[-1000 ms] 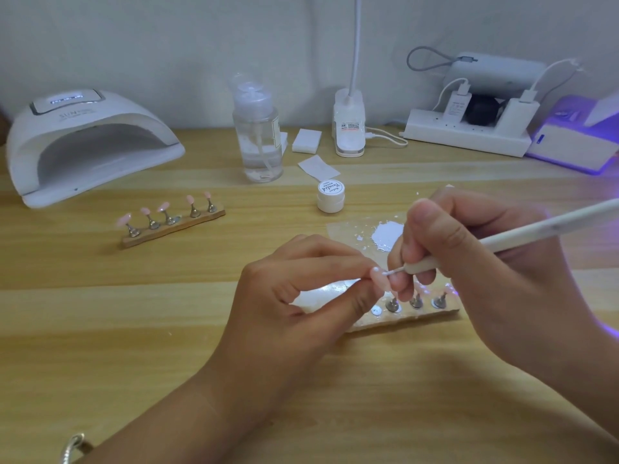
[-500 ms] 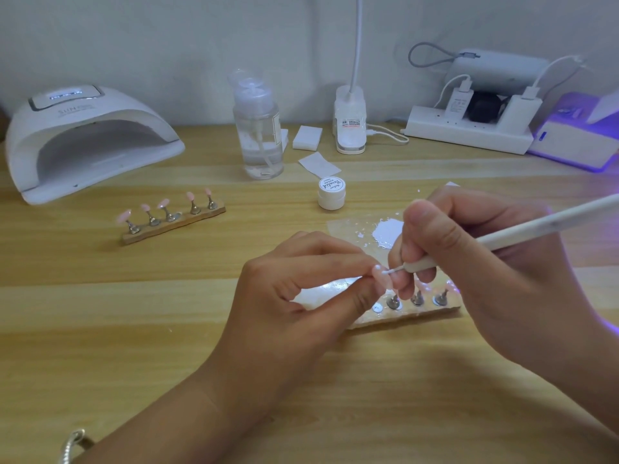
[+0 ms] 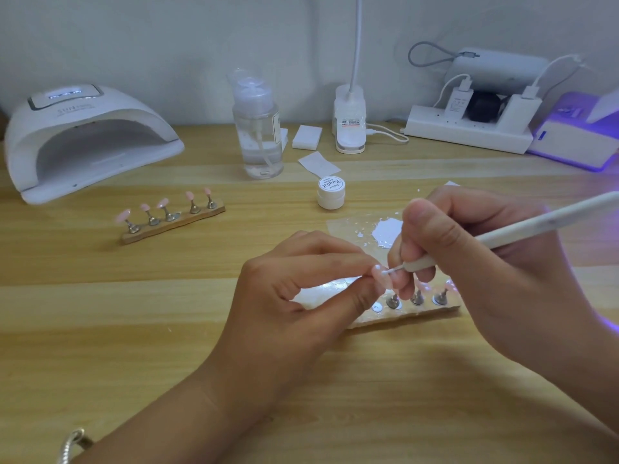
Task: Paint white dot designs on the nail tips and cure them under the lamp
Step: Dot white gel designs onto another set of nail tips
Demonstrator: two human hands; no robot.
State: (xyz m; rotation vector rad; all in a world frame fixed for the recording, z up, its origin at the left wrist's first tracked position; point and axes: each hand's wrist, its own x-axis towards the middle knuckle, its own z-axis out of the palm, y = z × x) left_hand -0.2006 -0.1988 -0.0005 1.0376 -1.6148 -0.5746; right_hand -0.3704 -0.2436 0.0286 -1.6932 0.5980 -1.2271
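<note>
Over the near stand: the left hand pinches a pink nail tip between thumb and forefinger; its other fingers curl loosely.
Right hand: fingers are wrapped round a white pen, held like a pencil; the fine point touches the nail tip beside a white dot.
Near stand: a wooden strip partly hidden by both hands, with three metal posts and one bare disc showing.
Far stand: five pink tips on posts, left of the hands and well apart, in front of the lamp.
Writing: "SUN" on the lamp's hood, the rest blurred; cursive script on the jar lid, too small to read.
Palette: a clear sheet just behind the hands, holding a blob of white paint; the jar stands just beyond it.
Back edge: bottle, power strip and a purple-glowing unit line the wall.
Open room: bare desk lies between the far stand and the left hand, and along the near edge.
</note>
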